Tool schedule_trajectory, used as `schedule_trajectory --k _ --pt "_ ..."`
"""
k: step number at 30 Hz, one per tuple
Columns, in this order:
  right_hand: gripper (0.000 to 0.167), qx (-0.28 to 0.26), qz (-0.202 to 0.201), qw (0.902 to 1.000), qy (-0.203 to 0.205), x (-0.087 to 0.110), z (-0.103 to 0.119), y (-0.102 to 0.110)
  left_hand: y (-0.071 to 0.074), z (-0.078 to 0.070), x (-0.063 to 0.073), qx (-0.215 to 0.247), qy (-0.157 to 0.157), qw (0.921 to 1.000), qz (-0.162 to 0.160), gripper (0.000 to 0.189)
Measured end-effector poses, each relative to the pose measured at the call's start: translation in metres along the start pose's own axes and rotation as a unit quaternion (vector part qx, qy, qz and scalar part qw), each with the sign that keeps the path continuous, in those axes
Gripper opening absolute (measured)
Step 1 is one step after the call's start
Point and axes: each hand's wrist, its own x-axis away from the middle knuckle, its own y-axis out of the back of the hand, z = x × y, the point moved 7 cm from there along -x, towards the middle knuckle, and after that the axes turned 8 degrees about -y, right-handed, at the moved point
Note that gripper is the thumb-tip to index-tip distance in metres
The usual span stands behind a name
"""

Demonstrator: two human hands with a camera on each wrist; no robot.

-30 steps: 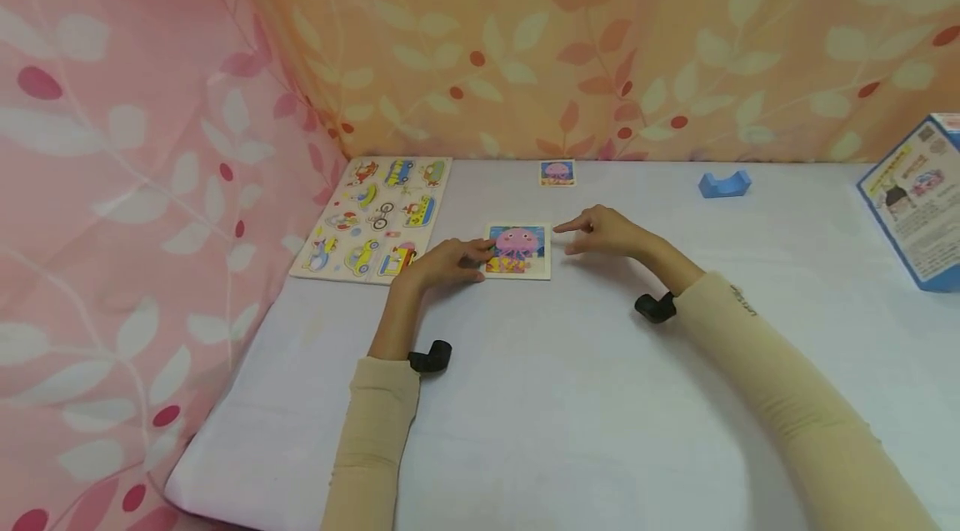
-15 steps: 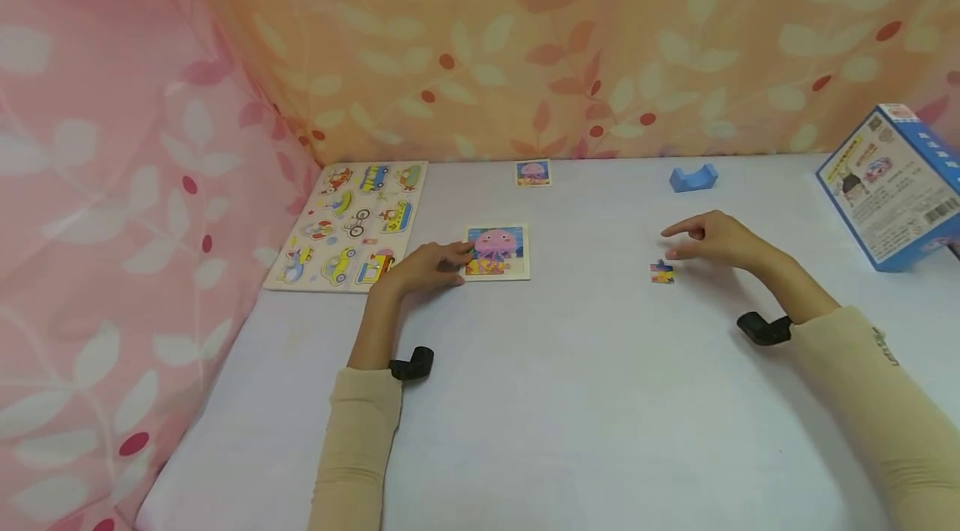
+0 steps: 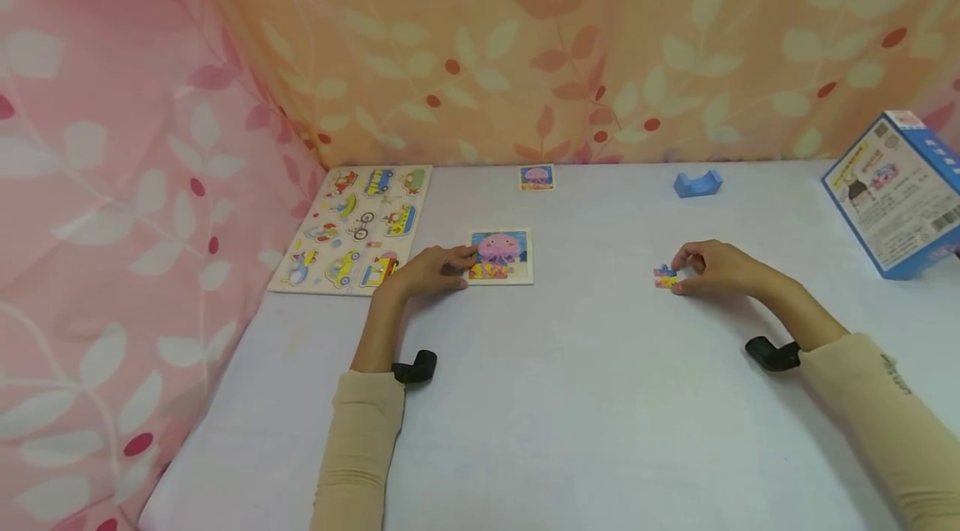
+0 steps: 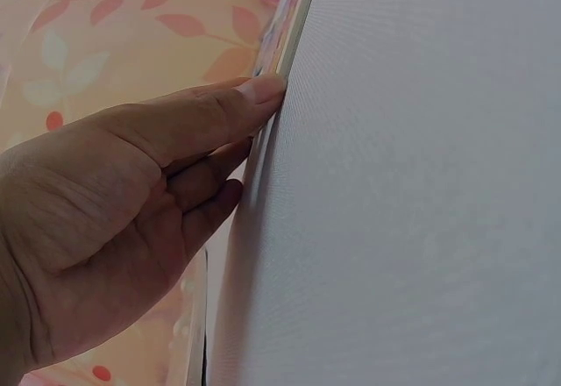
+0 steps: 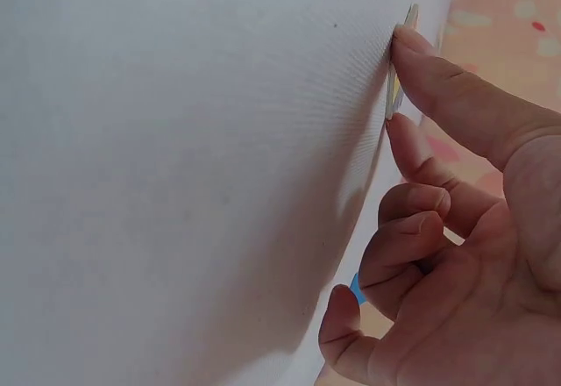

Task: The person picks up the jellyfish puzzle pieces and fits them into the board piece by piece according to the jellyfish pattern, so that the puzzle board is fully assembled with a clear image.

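A small framed jigsaw puzzle (image 3: 529, 260) with a pink jellyfish lies flat on the white table, a pale gap at its lower right. At its left side, my left hand (image 3: 429, 271) holds it, fingers over the left edge and thumb at the near corner. The left wrist view has that thumb against the thin edge of the puzzle (image 4: 300, 28). Farther right, my right hand (image 3: 722, 269) pinches a loose puzzle piece (image 3: 665, 277) between thumb and index finger. Seen edge-on in the right wrist view, the piece (image 5: 397, 88) is close over the table; the other fingers are curled.
Left of the puzzle lies a wooden vehicle peg board (image 3: 363, 224). A small jellyfish picture card (image 3: 537, 177) and a blue U-shaped holder (image 3: 698, 183) are near the back curtain (image 3: 480, 39). A blue-and-white box (image 3: 896, 193) stands at the right.
The right hand has moved right from beside the puzzle to the loose piece, and its thumb and index finger have closed on it. The left hand keeps its hold; the head view has shifted.
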Motion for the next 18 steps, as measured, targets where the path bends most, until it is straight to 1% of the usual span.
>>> schedule_trajectory --k 7,10,14,18 --pt "0.039 -0.008 0.000 1.0000 0.002 0.001 -0.001 -0.001 -0.001 0.000 0.001 -0.001 0.000 1.0000 -0.009 0.046" --pt "0.038 -0.005 -0.005 0.9999 0.009 0.003 0.001 0.000 -0.001 0.000 0.001 -0.003 0.002 0.9999 -0.012 0.046" --pt "0.034 0.012 -0.011 0.9996 0.023 0.004 0.007 0.002 0.000 -0.001 0.001 -0.010 0.005 0.9999 -0.012 0.046" --pt "0.030 0.035 -0.016 0.9986 0.035 0.002 0.017 0.003 0.000 -0.002 0.001 -0.012 -0.002 0.9999 -0.010 0.046"
